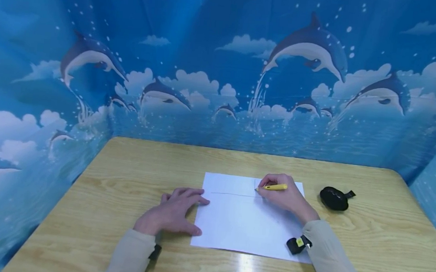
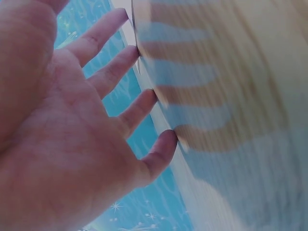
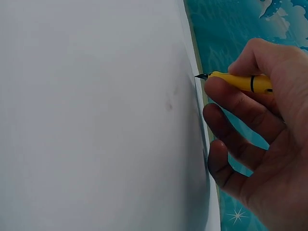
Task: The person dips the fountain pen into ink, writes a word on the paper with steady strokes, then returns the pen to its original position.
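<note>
A white sheet of paper [image 1: 241,226] lies on the wooden table. Across its upper part runs a thin drawn line, with a short upright line near the right hand. My right hand [image 1: 283,195] pinches a yellow fountain pen [image 1: 276,187] between thumb and fingers. In the right wrist view the pen's dark nib [image 3: 201,76] points at the paper, with the other fingers loosely bent below. My left hand [image 1: 173,212] rests with fingers spread at the sheet's left edge. In the left wrist view its fingertips [image 2: 166,139] touch the tabletop side and nothing is held.
Right of the paper sits a black rounded object [image 1: 334,199] with a short tab; its kind is unclear. The wooden table [image 1: 127,175] reaches back to a blue curtain [image 1: 203,126] printed with dolphins. A black wrist device [image 1: 296,245] overlaps the paper's lower right.
</note>
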The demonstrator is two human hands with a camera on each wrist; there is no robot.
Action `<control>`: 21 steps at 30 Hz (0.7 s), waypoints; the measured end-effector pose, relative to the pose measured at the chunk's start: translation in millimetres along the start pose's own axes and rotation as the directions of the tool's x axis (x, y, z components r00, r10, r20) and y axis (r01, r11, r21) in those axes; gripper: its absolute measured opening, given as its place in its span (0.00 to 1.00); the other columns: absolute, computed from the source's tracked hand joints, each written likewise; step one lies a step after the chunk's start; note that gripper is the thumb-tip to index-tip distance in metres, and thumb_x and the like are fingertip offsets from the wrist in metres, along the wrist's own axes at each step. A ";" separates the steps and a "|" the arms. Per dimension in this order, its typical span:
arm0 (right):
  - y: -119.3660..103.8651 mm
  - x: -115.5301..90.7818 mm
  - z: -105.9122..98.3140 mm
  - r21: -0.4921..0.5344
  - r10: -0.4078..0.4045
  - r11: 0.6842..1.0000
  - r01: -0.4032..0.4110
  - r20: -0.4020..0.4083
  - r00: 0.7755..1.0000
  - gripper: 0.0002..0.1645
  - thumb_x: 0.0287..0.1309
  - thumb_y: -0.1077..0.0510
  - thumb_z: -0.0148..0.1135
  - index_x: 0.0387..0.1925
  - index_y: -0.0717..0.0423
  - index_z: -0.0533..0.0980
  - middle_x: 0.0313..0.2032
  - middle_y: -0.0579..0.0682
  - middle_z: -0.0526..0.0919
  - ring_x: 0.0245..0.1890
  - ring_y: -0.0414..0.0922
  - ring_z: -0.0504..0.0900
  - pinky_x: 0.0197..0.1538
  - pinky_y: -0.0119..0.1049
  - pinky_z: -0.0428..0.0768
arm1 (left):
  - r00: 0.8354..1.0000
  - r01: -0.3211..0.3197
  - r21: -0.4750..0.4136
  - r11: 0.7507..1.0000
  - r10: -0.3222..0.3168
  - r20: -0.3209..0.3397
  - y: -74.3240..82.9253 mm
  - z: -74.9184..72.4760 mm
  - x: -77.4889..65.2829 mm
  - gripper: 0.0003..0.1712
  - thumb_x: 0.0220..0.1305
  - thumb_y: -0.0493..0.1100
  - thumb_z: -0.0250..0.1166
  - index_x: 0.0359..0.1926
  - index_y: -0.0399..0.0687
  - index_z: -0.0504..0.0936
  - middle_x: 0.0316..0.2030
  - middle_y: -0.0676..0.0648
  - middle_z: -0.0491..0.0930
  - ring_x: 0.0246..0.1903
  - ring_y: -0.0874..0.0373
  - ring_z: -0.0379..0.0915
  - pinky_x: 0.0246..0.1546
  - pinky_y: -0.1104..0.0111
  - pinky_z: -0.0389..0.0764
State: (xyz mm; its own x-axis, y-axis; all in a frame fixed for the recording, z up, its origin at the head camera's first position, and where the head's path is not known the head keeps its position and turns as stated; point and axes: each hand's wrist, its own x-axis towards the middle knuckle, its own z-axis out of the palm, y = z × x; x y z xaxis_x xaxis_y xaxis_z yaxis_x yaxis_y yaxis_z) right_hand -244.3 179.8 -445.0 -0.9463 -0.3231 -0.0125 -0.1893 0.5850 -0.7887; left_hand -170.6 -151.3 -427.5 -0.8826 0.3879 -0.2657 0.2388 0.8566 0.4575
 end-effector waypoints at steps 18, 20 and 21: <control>2.7 0.0 -0.4 0.028 0.013 1.000 -0.014 0.016 1.000 0.04 0.61 0.55 0.70 0.33 0.50 0.84 0.33 0.47 0.86 0.35 0.46 0.80 0.40 0.36 0.79 | 0.999 -0.026 0.098 0.995 0.022 0.043 5.9 -3.9 -2.1 0.46 0.54 0.63 0.74 0.74 0.73 0.68 0.79 0.52 0.57 0.77 0.38 0.49 0.68 0.32 0.58; 3.2 0.0 -0.4 0.029 0.009 1.000 -0.009 0.016 1.000 0.03 0.61 0.55 0.70 0.33 0.50 0.84 0.33 0.47 0.86 0.35 0.46 0.81 0.40 0.36 0.79 | 0.999 -0.027 0.103 0.994 0.023 0.042 6.1 -4.1 -2.2 0.46 0.53 0.63 0.75 0.74 0.72 0.68 0.79 0.52 0.57 0.77 0.38 0.49 0.67 0.33 0.59; 3.4 0.0 -0.4 0.028 0.007 1.000 -0.007 0.016 1.000 0.03 0.61 0.55 0.70 0.33 0.50 0.84 0.33 0.47 0.86 0.34 0.46 0.81 0.40 0.36 0.79 | 0.999 -0.027 0.104 0.994 0.022 0.042 6.0 -4.0 -2.2 0.46 0.53 0.63 0.75 0.74 0.72 0.68 0.79 0.52 0.57 0.77 0.38 0.49 0.67 0.33 0.59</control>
State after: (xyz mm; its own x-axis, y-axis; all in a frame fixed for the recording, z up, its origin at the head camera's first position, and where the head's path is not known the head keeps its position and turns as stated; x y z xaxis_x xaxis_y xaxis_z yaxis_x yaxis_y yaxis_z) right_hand -245.1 182.0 -447.5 -0.9432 -0.3311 -0.0276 -0.1752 0.5663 -0.8054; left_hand -168.8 -148.3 -420.8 -0.8591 0.4210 -0.2910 0.3028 0.8766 0.3740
